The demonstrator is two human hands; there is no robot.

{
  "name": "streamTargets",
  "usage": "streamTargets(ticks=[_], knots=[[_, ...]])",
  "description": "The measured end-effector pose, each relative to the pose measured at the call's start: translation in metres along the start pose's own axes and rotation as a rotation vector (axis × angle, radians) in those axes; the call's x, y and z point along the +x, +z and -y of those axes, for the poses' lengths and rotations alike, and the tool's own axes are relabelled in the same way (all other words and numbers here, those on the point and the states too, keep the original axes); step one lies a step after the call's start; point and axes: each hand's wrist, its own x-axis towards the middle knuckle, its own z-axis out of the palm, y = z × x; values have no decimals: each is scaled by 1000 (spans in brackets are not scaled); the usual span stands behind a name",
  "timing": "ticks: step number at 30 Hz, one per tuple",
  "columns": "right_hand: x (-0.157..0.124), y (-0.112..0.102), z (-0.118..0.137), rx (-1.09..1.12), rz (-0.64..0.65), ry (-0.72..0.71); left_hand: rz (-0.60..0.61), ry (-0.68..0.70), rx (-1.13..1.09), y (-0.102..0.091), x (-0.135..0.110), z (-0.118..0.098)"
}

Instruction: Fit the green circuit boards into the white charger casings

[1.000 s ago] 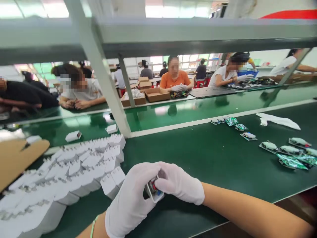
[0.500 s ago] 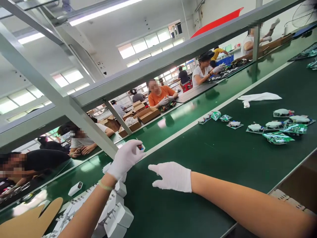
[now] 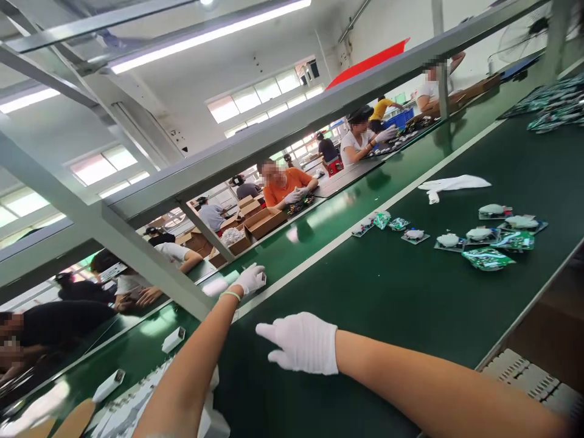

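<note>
Left fingers [image 3: 245, 278] clench a white charger housing [image 3: 261, 278], long axis unclear; right fingers [image 3: 274, 333], released, lie nearer the circuit boards [image 3: 486, 258].

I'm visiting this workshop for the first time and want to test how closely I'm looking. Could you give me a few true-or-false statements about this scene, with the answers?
1. The left hand and the right hand both wear white gloves. True.
2. The right hand grips a circuit board. False: it is open and empty, while the left hand pinches a small white object.
3. A green band circles the left wrist. True.
4. The small circuit boards are stacked inside a cardboard box. False: they lie spread out on the green bench top.
</note>
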Motion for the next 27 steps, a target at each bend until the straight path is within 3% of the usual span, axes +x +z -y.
streamTargets(ticks=[3, 7, 10, 13, 18, 23, 27], knots=[[-2, -1, 1, 54, 34, 12, 101, 12, 11, -11, -42, 7], [-4, 7, 0, 152, 68, 6, 213, 47, 62, -13, -144, -1], [-4, 15, -2, 217, 83, 37, 255, 94, 144, 2, -217, -15], [-4, 17, -3, 263, 99, 94, 179, 239, 350, 27, -259, -19], [-3, 13, -7, 309, 117, 196, -59, 269, 436, 49, -267, -15], [-1, 8, -14, 316, 88, 282, -267, 287, 392, 53, -259, -43], [0, 0, -19, 287, 69, 342, -631, 378, 334, 86, -252, -58]])
